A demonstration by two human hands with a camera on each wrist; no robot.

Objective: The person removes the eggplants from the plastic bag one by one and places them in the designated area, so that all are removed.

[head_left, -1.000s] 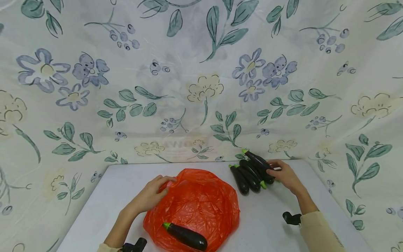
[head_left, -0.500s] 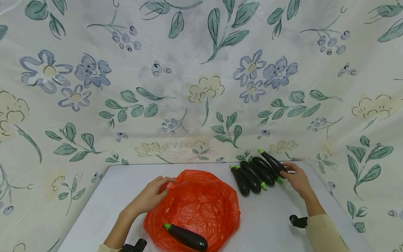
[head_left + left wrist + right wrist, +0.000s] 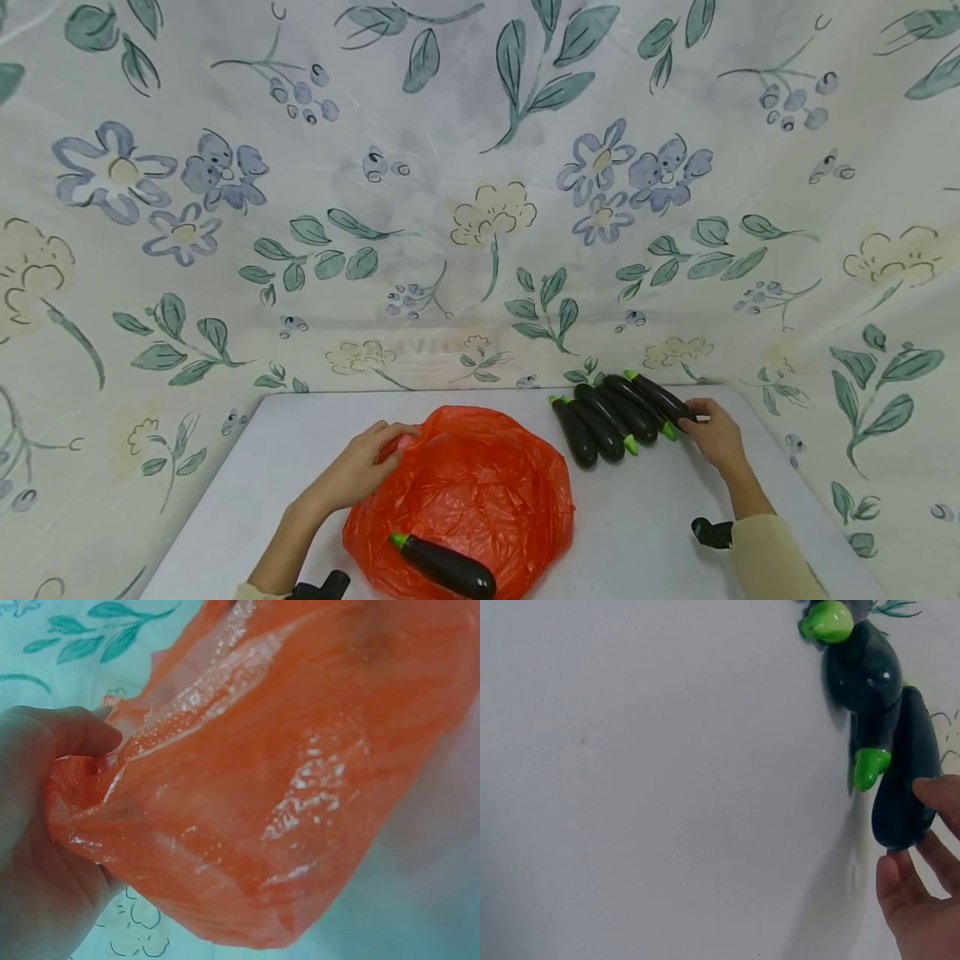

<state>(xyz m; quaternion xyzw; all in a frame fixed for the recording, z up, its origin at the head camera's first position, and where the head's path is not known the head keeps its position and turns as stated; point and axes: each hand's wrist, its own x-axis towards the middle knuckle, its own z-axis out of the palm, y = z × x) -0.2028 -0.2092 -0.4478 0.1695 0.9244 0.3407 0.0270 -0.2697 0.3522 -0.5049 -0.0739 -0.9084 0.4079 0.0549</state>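
Observation:
My left hand (image 3: 363, 462) pinches the rim of a red plastic bag (image 3: 517, 483); in the left wrist view the thumb presses on the gathered film of the bag (image 3: 315, 750). One dark eggplant (image 3: 444, 567) with a green tip lies at the bag's near side. At the back right, my right hand (image 3: 716, 435) holds the rounded end of the rightmost eggplant (image 3: 660, 396), thumb on top and fingers beneath. That eggplant (image 3: 907, 772) lies close against the others in the right wrist view. Its green tip points away, toward the patterned cloth.
Several more eggplants (image 3: 600, 421) lie side by side in a slanting row, left of the held one. The white table (image 3: 637, 533) ends at a flowered cloth (image 3: 420, 292) hanging behind. A black wrist mount (image 3: 711, 533) juts from the right sleeve.
My right hand has carried its eggplant rightward, from on top of the row to the row's right end, and lowered it. The left hand and the bag stay in place.

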